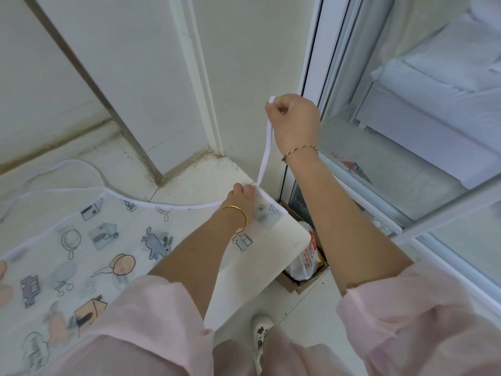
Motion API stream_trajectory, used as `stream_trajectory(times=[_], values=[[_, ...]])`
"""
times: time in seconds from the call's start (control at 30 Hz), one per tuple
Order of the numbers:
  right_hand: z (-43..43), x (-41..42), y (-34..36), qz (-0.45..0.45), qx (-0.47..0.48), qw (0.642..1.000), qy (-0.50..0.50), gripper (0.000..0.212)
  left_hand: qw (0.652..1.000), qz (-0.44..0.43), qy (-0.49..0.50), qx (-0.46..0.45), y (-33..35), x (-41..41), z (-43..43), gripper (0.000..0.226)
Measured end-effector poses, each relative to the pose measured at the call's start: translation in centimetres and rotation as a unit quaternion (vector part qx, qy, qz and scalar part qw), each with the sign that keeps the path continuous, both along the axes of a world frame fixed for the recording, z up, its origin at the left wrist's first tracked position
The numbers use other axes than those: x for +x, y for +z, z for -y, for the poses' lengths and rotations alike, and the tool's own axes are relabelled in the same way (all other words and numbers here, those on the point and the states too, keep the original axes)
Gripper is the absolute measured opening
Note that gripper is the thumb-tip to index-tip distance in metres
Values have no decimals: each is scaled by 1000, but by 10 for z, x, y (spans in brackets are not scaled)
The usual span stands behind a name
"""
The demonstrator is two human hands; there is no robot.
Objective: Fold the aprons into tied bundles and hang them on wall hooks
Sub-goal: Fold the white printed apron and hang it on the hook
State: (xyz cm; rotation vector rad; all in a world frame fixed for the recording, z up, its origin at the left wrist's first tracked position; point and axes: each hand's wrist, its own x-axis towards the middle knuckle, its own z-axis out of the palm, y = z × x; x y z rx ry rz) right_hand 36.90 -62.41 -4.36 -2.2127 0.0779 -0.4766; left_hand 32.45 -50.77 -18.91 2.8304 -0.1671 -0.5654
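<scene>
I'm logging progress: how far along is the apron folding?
Done: nothing folded; the apron lies spread on the counter. In hand: the left hand pinches its corner while the right hand holds the strap raised. Left: folding, tying, hanging.

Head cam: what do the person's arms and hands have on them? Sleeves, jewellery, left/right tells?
Both arms wear loose pale pink sleeves ending near the elbows. Left hand: plain gold bangle at the wrist. Right hand: thin twisted cord bracelet, gold and dark, plus what looks like a ring on one finger. No gloves.
</scene>
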Motion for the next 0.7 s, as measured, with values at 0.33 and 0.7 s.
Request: stream_trajectory(times=[0.33, 0.7], values=[[-72, -63, -63, -49, -48, 979, 190, 27, 658, -256, 368, -605, 48, -14, -72, 46], [-99, -102, -95, -164, 2, 934, 319, 13, 634, -325, 412, -568, 43, -47, -123, 18]])
